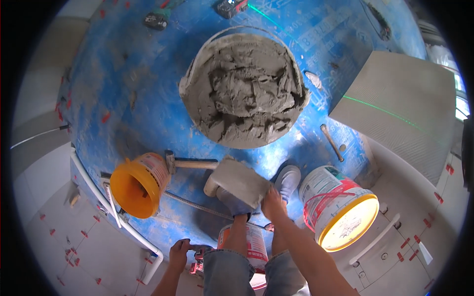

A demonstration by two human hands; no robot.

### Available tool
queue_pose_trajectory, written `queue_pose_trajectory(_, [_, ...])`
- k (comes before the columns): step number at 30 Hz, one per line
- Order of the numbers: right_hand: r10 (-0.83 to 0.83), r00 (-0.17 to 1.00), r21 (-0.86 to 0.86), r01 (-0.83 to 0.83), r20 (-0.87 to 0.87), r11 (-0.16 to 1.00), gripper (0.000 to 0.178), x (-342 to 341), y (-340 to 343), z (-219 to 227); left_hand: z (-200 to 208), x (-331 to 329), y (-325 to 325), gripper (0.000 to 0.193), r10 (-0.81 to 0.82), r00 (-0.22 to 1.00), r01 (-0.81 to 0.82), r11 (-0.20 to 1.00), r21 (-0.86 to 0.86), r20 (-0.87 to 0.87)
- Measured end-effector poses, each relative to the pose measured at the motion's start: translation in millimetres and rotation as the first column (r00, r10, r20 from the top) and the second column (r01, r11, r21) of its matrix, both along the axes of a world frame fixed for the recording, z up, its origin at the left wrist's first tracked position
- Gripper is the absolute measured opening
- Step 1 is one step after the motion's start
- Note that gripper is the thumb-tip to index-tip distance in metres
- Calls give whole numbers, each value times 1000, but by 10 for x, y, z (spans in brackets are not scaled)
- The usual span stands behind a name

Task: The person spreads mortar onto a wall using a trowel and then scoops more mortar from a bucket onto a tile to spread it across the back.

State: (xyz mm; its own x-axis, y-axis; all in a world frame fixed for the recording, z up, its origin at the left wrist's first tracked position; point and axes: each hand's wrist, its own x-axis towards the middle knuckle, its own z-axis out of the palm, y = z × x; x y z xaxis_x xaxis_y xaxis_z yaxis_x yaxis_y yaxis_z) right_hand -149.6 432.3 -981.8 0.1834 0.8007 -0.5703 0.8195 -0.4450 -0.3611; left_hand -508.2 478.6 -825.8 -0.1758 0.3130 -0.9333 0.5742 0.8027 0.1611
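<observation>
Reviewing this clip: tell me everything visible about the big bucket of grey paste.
The large round bucket stands on the blue floor covering, in front of the person. Its rim and inner wall look smeared with grey; a thin handle arcs along the far side. Inside sits thick, wet-looking grey paste, like mortar, in rough lumps and ridges. Its outer wall is mostly hidden from above. Neither the left hand nor the right hand touches it.
</observation>
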Motion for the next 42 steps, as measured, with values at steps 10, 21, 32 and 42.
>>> queue_pose_trajectory(10, [-640, 216, -211, 827, -737, 522, 18, 132, 1004, 955, 47, -11, 37, 34, 44, 998, -44, 999, -4, 39])
queue_pose_trajectory(21, [-772, -221, -539, 823, -596, 181, 18, -153, 569, 434, 56, 91, 77, 34, -36, 999, 37, 999, -14, 13])
queue_pose_trajectory(32, [-715, 580, 11, 779, -391, 626, 43, -106, -273, 1128, 99, 233, 132, 37, 11, 998, -11, 1000, -12, 59])
queue_pose_trajectory(42, [-308, 945, 539, 315, -107, 781, 23, 276, 1037, -815, -134, 201, -24, 35, 33, 999, -33, 997, -72, 0])
